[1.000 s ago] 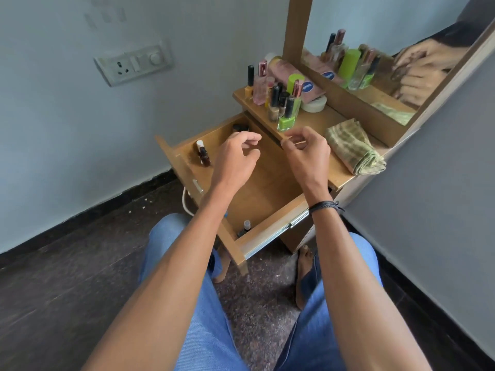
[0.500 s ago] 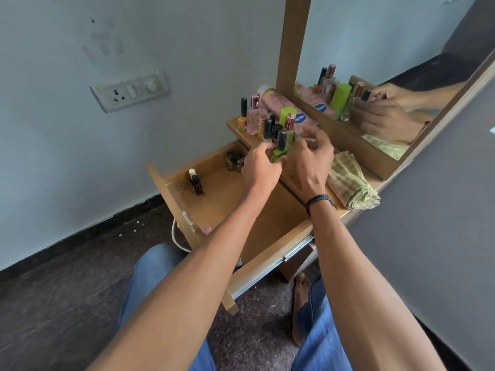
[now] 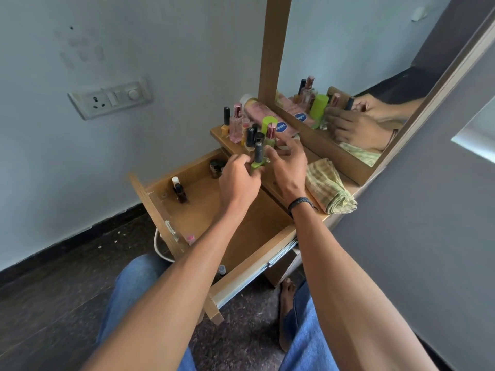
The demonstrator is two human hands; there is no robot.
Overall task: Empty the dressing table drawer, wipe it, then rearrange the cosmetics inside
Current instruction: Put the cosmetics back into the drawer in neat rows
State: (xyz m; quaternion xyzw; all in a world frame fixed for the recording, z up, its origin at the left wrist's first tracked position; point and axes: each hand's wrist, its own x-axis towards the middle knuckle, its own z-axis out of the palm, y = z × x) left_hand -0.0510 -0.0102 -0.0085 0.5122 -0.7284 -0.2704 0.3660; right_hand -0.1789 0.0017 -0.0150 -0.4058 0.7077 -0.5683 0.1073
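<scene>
Left hand (image 3: 239,181) up from drawer (image 3: 206,208), apparently pinching green bottle (image 3: 258,157).

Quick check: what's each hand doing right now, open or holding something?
Left hand: grips the green nail polish bottle.
Right hand: open, fingers loosely spread beside that bottle, holding nothing visible.

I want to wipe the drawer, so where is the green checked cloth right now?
In the head view, the green checked cloth lies folded on the dressing table top, right of the right hand and just below the mirror.
</scene>
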